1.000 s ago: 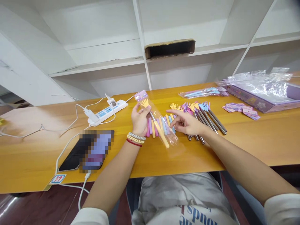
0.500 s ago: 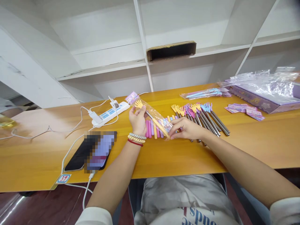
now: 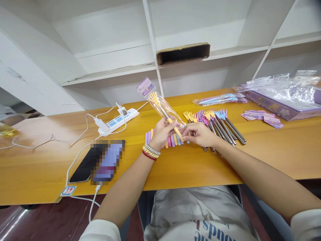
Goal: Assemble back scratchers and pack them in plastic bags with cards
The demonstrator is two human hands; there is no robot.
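Observation:
A yellow back scratcher (image 3: 164, 109) with a metal rod lies inside a clear plastic bag (image 3: 173, 110) topped by a purple printed card (image 3: 145, 87). My left hand (image 3: 163, 132) is closed around its yellow handle. At the handle's lower end, my right hand (image 3: 197, 134) pinches the bag and handle tip. Beneath and beside my hands is a row of pastel handles (image 3: 173, 140), partly covered. To the right of my right hand lie several back scratchers (image 3: 223, 125) with hand-shaped heads and bare metal rods.
Bagged scratchers (image 3: 220, 99) lie farther back, near loose printed cards (image 3: 263, 118) and a purple box (image 3: 273, 103) heaped with clear bags. On the left are a power strip (image 3: 119, 122), cables and two phones (image 3: 105, 162). A cardboard box (image 3: 184, 53) sits on the shelf.
My left hand has slid from the scratcher's head down to its handle. The bagged scratcher now points more steeply away, with its card end higher, and more of the handle row's left end shows.

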